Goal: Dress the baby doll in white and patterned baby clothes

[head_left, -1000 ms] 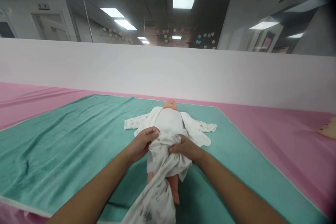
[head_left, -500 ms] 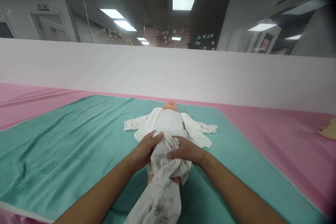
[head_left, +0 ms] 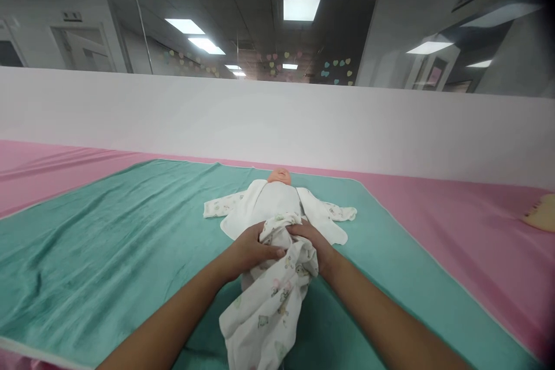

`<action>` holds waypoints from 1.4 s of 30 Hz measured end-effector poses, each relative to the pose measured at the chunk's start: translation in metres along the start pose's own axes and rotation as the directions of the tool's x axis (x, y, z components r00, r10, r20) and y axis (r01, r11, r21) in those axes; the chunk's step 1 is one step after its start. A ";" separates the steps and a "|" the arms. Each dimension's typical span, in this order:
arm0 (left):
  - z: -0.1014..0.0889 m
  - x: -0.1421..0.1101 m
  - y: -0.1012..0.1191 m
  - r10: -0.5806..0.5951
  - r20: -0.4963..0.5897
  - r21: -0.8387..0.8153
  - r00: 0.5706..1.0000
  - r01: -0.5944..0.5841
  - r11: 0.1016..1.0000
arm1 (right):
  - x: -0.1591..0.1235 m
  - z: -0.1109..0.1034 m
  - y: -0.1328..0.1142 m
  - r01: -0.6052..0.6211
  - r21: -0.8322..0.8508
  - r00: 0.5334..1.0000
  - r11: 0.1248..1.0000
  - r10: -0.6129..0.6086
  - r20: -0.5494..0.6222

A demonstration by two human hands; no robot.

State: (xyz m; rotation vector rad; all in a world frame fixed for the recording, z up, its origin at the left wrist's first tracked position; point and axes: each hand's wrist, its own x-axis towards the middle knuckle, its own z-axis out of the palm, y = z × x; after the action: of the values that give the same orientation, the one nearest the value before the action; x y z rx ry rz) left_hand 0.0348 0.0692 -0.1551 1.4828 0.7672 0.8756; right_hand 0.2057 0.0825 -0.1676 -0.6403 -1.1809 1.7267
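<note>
The doll [head_left: 280, 176] lies on the teal blanket [head_left: 113, 243], its head close to the far edge, nearer the far right corner than the far left one. Its long axis runs from the far edge toward the near edge, almost square to the white wall [head_left: 277, 121], with the head end pointing at the wall. The legs are hidden behind cloth and hands. A white top [head_left: 318, 214] lies open about the torso, its patterned sleeves spread crosswise, one to either side.

The patterned garment [head_left: 271, 312] is bunched at its upper end between the hands, over the lower part of the doll. From there its long axis slopes toward the near edge, leaning a little left, and the loose end hangs broad and creased, cut off by the bottom of the view.

The left hand [head_left: 249, 251] has its fingers clamped on the bunched cloth, the thumb pressed on top. The right hand [head_left: 316, 243] has its fingers closed on the far right side of the bunch; folds hide part of them. The hands are near each other.

The blanket lies over pink cloth [head_left: 459, 219], and a pale yellow object [head_left: 541, 213] is partly in view well to the right.
</note>
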 end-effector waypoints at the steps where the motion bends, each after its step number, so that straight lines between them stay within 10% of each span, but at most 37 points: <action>1: 0.000 -0.001 0.002 -0.022 0.014 -0.006 1.000 0.022 1.000 | 0.000 -0.001 0.000 0.001 -0.001 1.000 1.000 -0.001 0.010; 11: -0.007 0.001 -0.009 0.072 -0.041 -0.550 0.997 -0.083 0.831 | -0.013 0.021 -0.011 -0.080 -0.579 0.953 0.811 0.233 0.194; 23: -0.010 -0.004 0.011 -0.001 0.138 -0.093 0.990 0.014 0.996 | -0.005 0.006 0.003 0.041 0.081 0.998 0.996 -0.045 0.038; 32: -0.017 -0.001 -0.009 -0.003 0.018 -0.516 1.000 0.012 0.856 | -0.009 0.026 -0.013 -0.017 -0.231 0.959 0.973 0.081 0.270; 42: -0.016 -0.001 -0.008 -0.051 -0.029 -0.471 0.998 0.032 0.881 | -0.011 0.023 -0.013 -0.134 -0.336 0.959 0.932 0.208 0.194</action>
State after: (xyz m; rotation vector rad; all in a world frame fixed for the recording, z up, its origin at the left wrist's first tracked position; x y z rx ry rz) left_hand 0.0202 0.0772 -0.1628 1.0146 0.5593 0.9803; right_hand 0.1969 0.0642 -0.1469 -0.7750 -1.6309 1.8054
